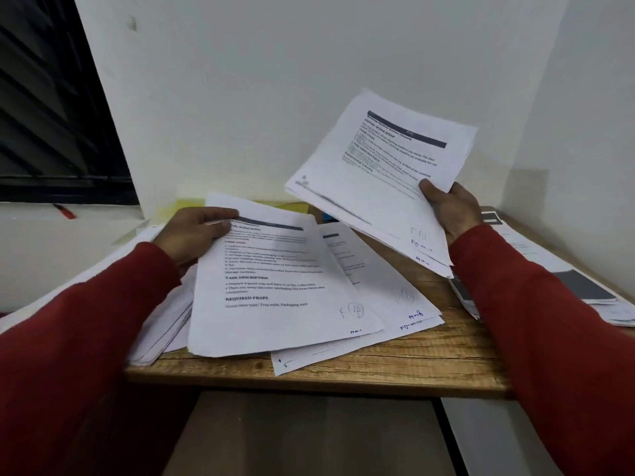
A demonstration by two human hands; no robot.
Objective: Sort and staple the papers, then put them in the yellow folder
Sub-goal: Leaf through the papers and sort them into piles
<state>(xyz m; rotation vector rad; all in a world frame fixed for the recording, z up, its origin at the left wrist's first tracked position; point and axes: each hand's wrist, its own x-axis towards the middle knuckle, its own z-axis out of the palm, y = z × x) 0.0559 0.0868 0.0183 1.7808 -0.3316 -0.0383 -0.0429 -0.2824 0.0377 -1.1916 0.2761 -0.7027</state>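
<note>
My left hand [196, 231] grips the top left edge of a printed sheet [275, 290] marked "F 4" that lies over the paper pile on the wooden table [412, 365]. My right hand [450, 207] holds a stack of printed papers [374, 173] up in the air above the table's right side, thumb on top. More loose sheets [381, 283] lie under and to the right of the left sheet. A yellow folder [187, 204] shows only as a strip behind my left hand, mostly hidden by papers.
Another pile of papers [549, 280] with a dark printed block lies at the table's right edge by the wall. A red pen [65, 211] rests on the window sill at the left. White walls close the back and right.
</note>
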